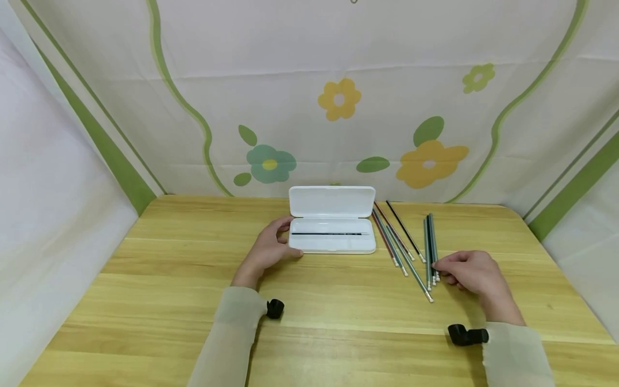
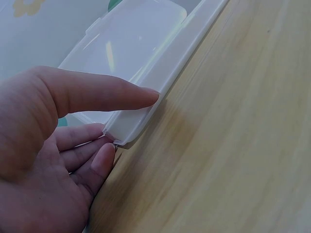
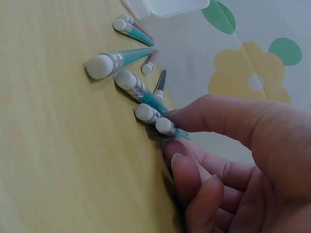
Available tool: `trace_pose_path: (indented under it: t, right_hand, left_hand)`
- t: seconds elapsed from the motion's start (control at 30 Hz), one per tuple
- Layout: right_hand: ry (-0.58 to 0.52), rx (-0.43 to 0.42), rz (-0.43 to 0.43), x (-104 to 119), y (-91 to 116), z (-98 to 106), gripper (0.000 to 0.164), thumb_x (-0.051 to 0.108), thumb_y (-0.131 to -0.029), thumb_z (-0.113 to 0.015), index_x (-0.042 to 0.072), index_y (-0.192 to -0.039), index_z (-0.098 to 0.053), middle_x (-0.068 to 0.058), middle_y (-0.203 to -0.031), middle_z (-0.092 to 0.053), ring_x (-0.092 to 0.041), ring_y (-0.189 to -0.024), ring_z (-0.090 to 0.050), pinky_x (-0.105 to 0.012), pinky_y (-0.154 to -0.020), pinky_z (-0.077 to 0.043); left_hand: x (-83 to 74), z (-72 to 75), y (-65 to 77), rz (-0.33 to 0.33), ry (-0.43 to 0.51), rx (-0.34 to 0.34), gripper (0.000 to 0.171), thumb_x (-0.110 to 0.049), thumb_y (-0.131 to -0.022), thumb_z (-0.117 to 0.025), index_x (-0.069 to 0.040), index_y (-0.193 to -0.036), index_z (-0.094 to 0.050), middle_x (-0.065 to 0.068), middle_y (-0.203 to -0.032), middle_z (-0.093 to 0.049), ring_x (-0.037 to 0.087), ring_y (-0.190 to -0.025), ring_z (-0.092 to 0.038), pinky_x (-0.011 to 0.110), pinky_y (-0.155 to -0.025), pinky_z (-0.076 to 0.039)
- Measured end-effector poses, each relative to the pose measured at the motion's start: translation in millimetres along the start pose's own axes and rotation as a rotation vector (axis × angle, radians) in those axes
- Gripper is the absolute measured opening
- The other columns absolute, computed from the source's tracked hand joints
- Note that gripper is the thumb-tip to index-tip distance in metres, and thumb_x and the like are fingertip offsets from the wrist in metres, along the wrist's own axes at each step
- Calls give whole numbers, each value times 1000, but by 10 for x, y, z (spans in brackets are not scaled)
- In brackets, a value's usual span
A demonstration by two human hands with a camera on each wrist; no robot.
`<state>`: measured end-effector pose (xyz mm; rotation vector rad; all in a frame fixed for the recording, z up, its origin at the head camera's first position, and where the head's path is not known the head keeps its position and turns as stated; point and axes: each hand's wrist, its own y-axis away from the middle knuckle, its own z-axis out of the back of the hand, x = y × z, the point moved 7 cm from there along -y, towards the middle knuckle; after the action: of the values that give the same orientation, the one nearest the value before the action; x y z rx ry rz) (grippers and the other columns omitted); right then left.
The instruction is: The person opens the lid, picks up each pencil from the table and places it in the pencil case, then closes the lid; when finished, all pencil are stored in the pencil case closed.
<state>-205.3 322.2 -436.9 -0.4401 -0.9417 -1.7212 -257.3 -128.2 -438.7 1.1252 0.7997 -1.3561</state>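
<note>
An open white pencil case (image 1: 331, 244) lies at the back of the table, its lid (image 1: 331, 201) tilted up behind it. One dark pencil (image 1: 329, 234) lies inside. My left hand (image 1: 266, 247) holds the case's left end, thumb (image 2: 112, 94) along the front wall and fingertips at the corner. To the right, my right hand (image 1: 471, 271) pinches a green pencil (image 3: 181, 133) near its eraser end, between thumb and index finger. That pencil is in a small bunch of green and dark pencils (image 1: 427, 247); white erasers point toward me.
Between case and bunch lie several loose pencils, among them a red pencil (image 1: 385, 239), a black pencil (image 1: 403, 228) and a long green pencil (image 1: 417, 277). A flowered cloth (image 1: 290, 107) hangs right behind the wooden table (image 1: 348, 322).
</note>
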Motion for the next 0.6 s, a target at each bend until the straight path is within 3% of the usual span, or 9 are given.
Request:
trace_pose_path:
  t: [0.33, 0.6]
  right_hand:
    - [-18, -53, -18, -29, -2, 42, 44, 42, -99, -74, 1, -116, -75, 7, -79, -73, -9, -74, -67, -28, -63, -55]
    - [-126, -42, -8, -79, 28, 45, 49, 39, -102, -71, -3, -127, -69, 7, -81, -72, -9, -75, -68, -27, -65, -58]
  left_hand:
    - [-2, 7, -1, 0, -8, -7, 88, -1, -78, -88, -17, -157, -53, 12, -158, -53, 36, -129, -59, 51, -114, -49]
    - [13, 1, -10, -14, -12, -3, 89, 0, -77, -89, -16, -157, -53, 13, -157, -55, 36, -127, -61, 50, -113, -51]
